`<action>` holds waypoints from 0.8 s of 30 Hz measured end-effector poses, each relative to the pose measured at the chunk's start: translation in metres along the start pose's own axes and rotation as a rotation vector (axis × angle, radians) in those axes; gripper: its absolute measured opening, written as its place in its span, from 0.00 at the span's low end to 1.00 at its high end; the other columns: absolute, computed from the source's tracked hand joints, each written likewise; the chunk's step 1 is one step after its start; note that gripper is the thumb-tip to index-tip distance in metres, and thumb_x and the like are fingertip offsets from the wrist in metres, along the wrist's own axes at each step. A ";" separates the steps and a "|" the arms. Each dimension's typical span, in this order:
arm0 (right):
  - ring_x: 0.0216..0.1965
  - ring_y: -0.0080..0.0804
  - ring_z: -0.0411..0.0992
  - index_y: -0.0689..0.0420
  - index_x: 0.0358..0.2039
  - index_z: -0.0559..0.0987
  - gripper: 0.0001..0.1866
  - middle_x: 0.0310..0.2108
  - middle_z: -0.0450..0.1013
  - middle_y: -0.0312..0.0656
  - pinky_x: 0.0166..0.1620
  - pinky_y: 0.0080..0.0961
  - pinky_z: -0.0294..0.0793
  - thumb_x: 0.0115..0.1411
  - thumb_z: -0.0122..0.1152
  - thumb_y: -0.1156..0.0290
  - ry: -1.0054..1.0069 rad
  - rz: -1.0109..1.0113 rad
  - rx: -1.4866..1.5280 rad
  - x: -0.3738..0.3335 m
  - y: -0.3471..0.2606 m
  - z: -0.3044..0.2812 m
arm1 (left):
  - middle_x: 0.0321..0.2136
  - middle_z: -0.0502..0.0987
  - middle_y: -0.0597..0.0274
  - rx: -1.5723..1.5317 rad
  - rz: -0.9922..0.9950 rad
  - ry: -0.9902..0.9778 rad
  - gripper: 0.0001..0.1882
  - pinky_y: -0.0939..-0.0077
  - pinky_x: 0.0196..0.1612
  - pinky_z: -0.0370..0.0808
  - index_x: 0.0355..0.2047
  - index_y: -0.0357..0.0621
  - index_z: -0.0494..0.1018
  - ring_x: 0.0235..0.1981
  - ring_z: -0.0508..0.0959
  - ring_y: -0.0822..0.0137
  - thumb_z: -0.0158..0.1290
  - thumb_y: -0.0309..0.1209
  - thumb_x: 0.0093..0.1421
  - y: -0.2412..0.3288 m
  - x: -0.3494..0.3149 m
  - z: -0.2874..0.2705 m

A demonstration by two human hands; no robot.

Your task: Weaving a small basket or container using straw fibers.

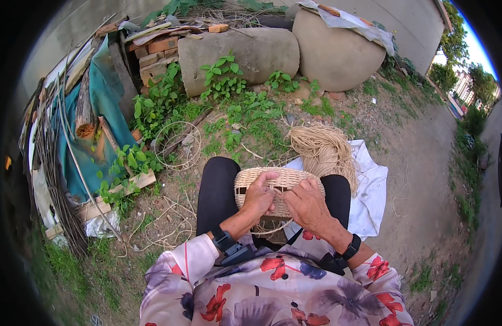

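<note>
A pale woven basket [295, 175] rests across my lap between my knees, with dark gaps in the weave along its near side. My left hand [254, 198] grips its left part, thumb laid over the wall and fingers curled below. Close beside it, my right hand [309, 205] is closed against the basket's right part; its fingertips are hidden, so what they pinch does not show. A thin pale cord [270, 230] loops below the basket between my hands. Just beyond my right knee lies a thick skein of tan cord [322, 148].
A white sack [371, 187] lies under the skein. Loose cord [172, 220] trails over the ground at left, near a thin hoop [163, 146]. Farther left stand sticks and a teal tarp [70, 157]. A concrete cylinder [245, 57] and large rounded vessel [338, 54] are behind.
</note>
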State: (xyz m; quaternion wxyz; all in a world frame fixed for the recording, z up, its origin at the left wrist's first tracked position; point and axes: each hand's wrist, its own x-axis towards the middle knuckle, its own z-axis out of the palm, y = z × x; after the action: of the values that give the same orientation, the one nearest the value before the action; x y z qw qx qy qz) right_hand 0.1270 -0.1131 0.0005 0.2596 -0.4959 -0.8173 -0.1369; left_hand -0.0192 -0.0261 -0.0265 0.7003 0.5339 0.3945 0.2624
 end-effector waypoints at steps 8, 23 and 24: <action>0.34 0.44 0.67 0.59 0.26 0.73 0.03 0.25 0.69 0.45 0.39 0.40 0.63 0.48 0.57 0.77 -0.004 0.135 0.044 0.013 0.005 0.012 | 0.23 0.72 0.65 -0.097 -0.053 -0.104 0.24 0.82 0.14 0.74 0.62 0.52 0.60 0.15 0.73 0.77 0.40 0.24 0.64 0.005 -0.004 -0.012; 0.38 0.44 0.67 0.57 0.37 0.77 0.12 0.32 0.69 0.43 0.43 0.38 0.63 0.49 0.62 0.75 0.283 0.331 0.072 0.007 0.009 -0.017 | 0.25 0.75 0.65 0.569 0.520 0.221 0.20 0.74 0.33 0.73 0.47 0.45 0.68 0.25 0.75 0.72 0.46 0.19 0.52 0.011 -0.005 -0.067; 0.38 0.44 0.67 0.57 0.37 0.77 0.12 0.32 0.69 0.43 0.43 0.38 0.63 0.49 0.62 0.75 0.281 0.335 0.073 -0.004 0.015 -0.019 | 0.26 0.74 0.66 0.287 0.395 0.103 0.20 0.77 0.40 0.72 0.46 0.42 0.67 0.29 0.74 0.72 0.45 0.19 0.52 0.012 -0.003 -0.079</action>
State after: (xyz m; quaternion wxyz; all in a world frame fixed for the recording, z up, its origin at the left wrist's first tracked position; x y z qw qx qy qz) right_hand 0.1469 -0.1180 0.0135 0.4078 -0.5908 -0.6839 -0.1300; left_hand -0.0858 0.0177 -0.0238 0.5315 0.6805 0.3509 0.3624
